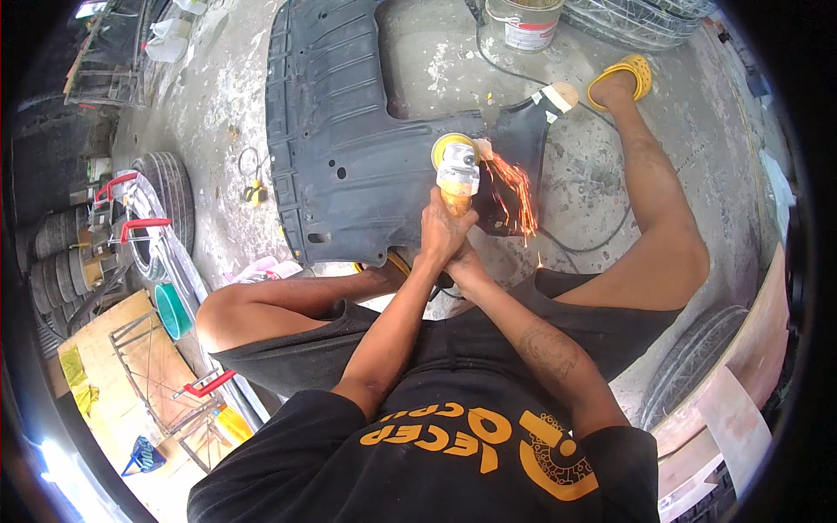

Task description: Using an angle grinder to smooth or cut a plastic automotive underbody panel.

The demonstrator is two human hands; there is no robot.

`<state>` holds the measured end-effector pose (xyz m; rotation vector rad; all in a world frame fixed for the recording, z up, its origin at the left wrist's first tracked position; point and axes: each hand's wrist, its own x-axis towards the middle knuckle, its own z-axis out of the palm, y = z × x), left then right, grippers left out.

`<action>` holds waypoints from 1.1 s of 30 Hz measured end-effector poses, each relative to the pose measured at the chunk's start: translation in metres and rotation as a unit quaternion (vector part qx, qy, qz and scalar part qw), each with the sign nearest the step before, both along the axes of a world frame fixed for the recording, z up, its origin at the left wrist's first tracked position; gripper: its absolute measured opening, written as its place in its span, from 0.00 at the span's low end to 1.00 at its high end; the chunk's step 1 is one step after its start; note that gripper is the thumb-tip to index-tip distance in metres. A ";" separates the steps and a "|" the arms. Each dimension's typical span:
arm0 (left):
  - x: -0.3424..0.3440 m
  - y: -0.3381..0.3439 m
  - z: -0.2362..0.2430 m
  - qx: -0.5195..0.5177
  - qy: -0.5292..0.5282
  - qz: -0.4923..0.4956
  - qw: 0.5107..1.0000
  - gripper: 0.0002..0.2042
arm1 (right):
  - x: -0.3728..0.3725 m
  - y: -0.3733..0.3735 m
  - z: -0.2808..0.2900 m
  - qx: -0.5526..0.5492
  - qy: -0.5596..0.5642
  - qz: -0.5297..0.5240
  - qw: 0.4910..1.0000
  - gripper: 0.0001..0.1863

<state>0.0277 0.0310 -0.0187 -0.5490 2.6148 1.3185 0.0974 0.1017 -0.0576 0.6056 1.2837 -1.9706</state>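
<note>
An orange and silver angle grinder [458,179] runs with its yellow disc [453,152] against the large dark ribbed panel [357,192] on the floor. Orange sparks [516,193] spray from the disc down and to the right. My left hand [443,228] is wrapped round the grinder's body, just behind its metal head. Closer to me, my right hand [467,267] closes round the rear of the tool, partly hidden by the left wrist. A pale bare patch [483,149] shows on the panel beside the disc.
A black cable [602,247] loops over the floor to the right. Behind stand a bucket [526,26] and a tyre [636,19]. At left are a tyre [167,187], red-handled clamps [145,225] on a long silvery piece, and a teal basin [172,311]. My bent legs flank the panel.
</note>
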 end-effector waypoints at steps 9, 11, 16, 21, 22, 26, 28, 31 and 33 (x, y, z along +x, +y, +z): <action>-0.001 0.001 0.005 0.015 -0.013 0.002 1.000 0.25 | 0.000 0.003 0.002 0.022 0.016 0.028 0.999 0.39; -0.001 0.000 0.006 0.009 -0.007 0.002 1.000 0.26 | 0.000 0.002 0.003 0.020 0.015 0.023 0.999 0.39; -0.004 0.005 0.007 0.016 -0.009 -0.005 1.000 0.26 | 0.004 0.002 -0.014 -0.019 0.012 -0.022 1.000 0.41; -0.002 0.000 0.005 0.015 -0.002 -0.001 1.000 0.27 | 0.004 -0.001 -0.009 -0.049 0.014 -0.040 0.998 0.39; -0.002 -0.002 0.005 0.014 -0.002 0.001 1.000 0.27 | 0.003 -0.002 -0.006 -0.021 0.005 -0.027 0.999 0.39; -0.004 0.004 0.005 0.004 -0.008 -0.002 1.000 0.25 | 0.007 0.000 -0.024 -0.018 0.037 -0.029 0.999 0.39; -0.003 0.003 0.004 0.002 -0.010 -0.001 1.000 0.25 | 0.009 -0.001 -0.025 -0.029 0.017 -0.032 0.999 0.40; -0.002 0.001 0.003 -0.007 0.006 -0.007 1.000 0.25 | 0.007 -0.001 -0.015 -0.035 0.005 -0.040 0.999 0.40; -0.003 0.001 0.004 0.005 0.000 -0.004 1.000 0.25 | 0.006 -0.001 -0.013 -0.022 0.005 -0.036 0.999 0.40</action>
